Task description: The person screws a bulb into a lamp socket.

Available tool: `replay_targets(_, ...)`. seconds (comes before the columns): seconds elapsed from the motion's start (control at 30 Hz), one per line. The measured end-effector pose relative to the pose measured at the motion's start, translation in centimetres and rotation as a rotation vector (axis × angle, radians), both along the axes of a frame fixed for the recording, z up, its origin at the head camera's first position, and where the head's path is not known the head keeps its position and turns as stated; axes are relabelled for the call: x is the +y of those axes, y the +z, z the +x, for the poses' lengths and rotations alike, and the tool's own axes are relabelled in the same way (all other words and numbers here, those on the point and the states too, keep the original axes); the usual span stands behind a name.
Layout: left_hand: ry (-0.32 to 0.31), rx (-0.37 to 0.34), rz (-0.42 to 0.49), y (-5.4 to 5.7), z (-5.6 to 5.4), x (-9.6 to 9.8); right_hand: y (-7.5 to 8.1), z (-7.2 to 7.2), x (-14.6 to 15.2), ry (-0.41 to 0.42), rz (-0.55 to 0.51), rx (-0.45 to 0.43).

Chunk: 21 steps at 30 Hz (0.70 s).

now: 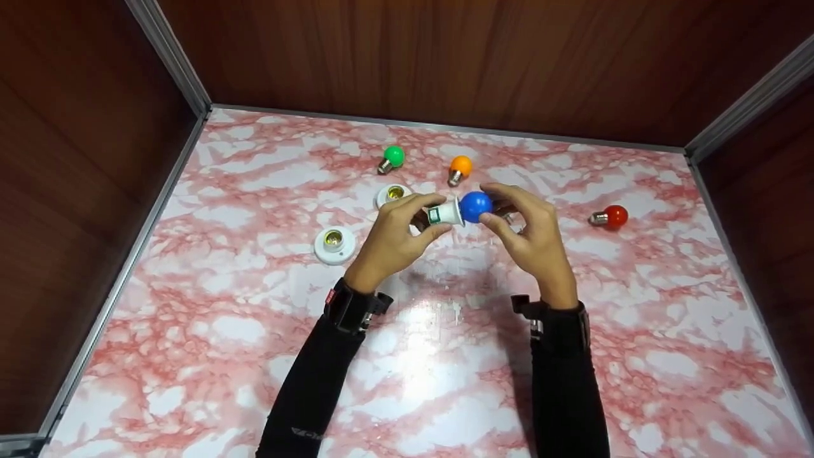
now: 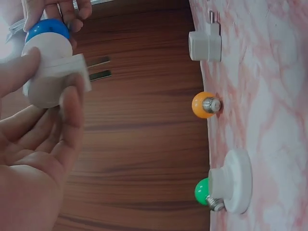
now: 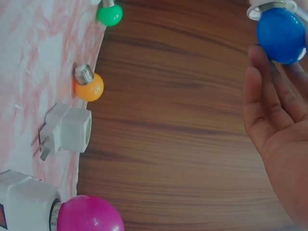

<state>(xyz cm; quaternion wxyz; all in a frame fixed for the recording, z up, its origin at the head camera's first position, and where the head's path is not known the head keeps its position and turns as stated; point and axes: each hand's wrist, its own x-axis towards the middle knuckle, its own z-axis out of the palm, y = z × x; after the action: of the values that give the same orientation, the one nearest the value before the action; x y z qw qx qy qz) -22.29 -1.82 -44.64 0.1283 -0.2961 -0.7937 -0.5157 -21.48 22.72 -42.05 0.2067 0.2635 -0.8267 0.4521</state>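
Observation:
My left hand [image 1: 395, 236] grips a white plug-in bulb socket [image 1: 448, 212] between thumb and fingers. Two flat metal prongs [image 2: 100, 75] stick out of the socket in the left wrist view. A round blue light bulb [image 1: 475, 207] sits at the socket's mouth, held by the thumb and fingers of my right hand [image 1: 535, 234]. From the right wrist, a little of the metal base shows between the blue bulb [image 3: 281, 36] and the white rim [image 3: 255, 11]; how deep it is seated I cannot tell. Both hands are raised above the marbled table.
Beyond my hands lie a green bulb [image 1: 393, 156] and an orange bulb [image 1: 460, 166]; a red bulb [image 1: 615, 217] is at the right. White round lampholders [image 1: 335, 247] stand left. The right wrist view adds a white plug socket [image 3: 72, 127] and a magenta bulb [image 3: 90, 214] in another socket.

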Motion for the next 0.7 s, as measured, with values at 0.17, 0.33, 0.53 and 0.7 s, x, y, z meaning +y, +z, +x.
replay_targets(0.17, -0.023, -0.06, -0.034, -0.6, -0.3, 0.2, -0.3, -0.1, 0.0, -0.011, -0.012, -0.038)
replay_targets(0.33, -0.05, -0.138, -0.067, -0.9, -0.5, 0.4, -0.4, -0.2, 0.1, -0.01, 0.016, -0.086)
replay_targets(0.53, -0.09, -0.228, -0.078, -1.3, -0.6, 0.5, -0.5, -0.4, 0.5, 0.025, 0.073, -0.112)
replay_targets(0.7, -0.13, -0.252, -0.068, -1.6, -0.7, 0.5, -0.6, -0.5, 0.6, 0.077, 0.083, -0.109)
